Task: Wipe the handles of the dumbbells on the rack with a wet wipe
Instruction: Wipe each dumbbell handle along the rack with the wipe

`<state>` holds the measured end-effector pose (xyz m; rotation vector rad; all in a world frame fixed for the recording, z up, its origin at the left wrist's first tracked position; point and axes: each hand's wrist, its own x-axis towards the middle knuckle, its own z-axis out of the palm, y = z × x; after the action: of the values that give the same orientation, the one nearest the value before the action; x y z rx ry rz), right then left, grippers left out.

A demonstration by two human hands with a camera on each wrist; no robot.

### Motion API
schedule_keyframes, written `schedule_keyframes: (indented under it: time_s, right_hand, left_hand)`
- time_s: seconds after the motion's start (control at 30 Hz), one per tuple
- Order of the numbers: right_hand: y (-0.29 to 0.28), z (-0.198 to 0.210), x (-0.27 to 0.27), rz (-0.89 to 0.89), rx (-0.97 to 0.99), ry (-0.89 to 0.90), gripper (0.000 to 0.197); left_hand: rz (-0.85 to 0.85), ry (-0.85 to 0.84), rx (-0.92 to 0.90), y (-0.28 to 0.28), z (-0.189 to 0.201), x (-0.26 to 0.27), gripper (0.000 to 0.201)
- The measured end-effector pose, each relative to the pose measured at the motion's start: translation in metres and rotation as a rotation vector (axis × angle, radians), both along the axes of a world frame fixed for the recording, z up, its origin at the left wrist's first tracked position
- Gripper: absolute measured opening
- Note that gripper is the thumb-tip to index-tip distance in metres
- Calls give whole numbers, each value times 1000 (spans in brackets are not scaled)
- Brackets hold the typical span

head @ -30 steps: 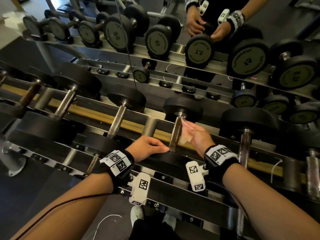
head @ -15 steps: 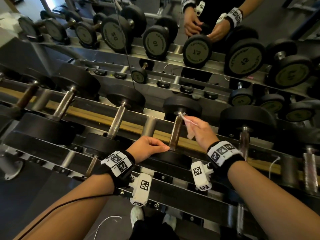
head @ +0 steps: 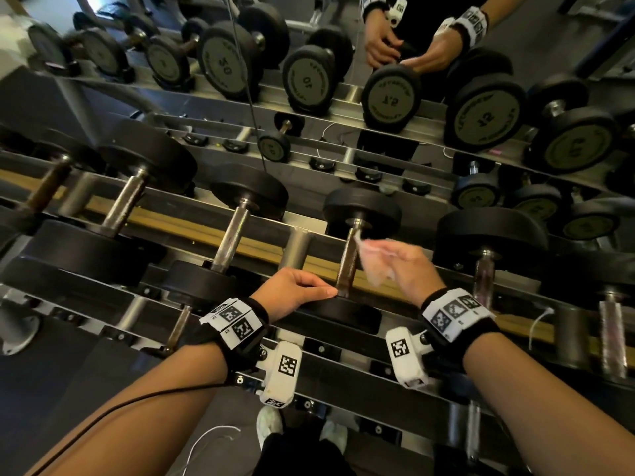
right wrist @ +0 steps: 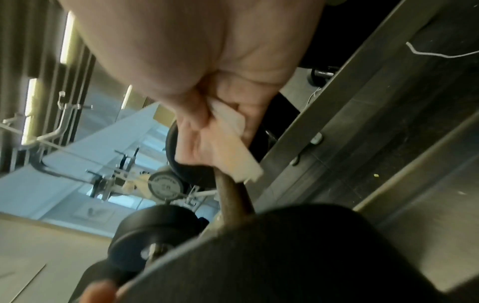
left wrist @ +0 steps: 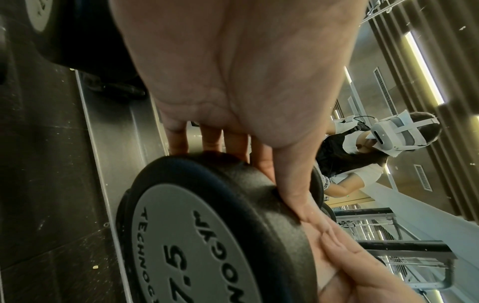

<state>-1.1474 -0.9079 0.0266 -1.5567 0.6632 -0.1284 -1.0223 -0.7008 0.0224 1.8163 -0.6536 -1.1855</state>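
Observation:
On the rack [head: 330, 369] lies a black dumbbell with a rusty brown handle [head: 347, 262]. My left hand [head: 295, 293] grips its near weight head [left wrist: 207, 235], marked 7.5, with the fingers curled over the rim. My right hand [head: 409, 266] pinches a crumpled white wet wipe [head: 372, 259] just right of the handle. The wipe's top edge touches the handle close to the far head [head: 362, 207]. In the right wrist view the wipe [right wrist: 233, 147] hangs from thumb and fingers onto the handle [right wrist: 233, 194].
Neighbouring dumbbells lie close on both sides, one handle to the left [head: 230, 242] and one to the right [head: 484, 273]. A mirror behind the rack reflects more dumbbells [head: 391, 94] and my hands [head: 395, 39]. My shoes [head: 271, 424] stand below the rack.
My right hand has come off the handle and drawn the wipe up toward the far weight head. The left hand has stayed on the near head.

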Motion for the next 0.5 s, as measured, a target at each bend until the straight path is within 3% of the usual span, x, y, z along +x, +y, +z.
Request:
schedule_keyframes:
  time_s: [0.1, 0.2, 0.37, 0.5]
  right_hand:
    - [-2, 1, 10, -32, -230, 9, 31]
    - [10, -15, 16, 126, -187, 72, 32]
    - [26, -21, -3, 150, -97, 53, 27]
    - [26, -18, -16, 421, -234, 180, 24]
  left_hand:
    - [8, 6, 12, -1, 0, 0, 20]
    - [17, -2, 18, -1, -2, 0, 20]
    - [19, 3, 20, -1, -3, 0, 21]
    - [5, -1, 14, -1, -1, -1, 18]
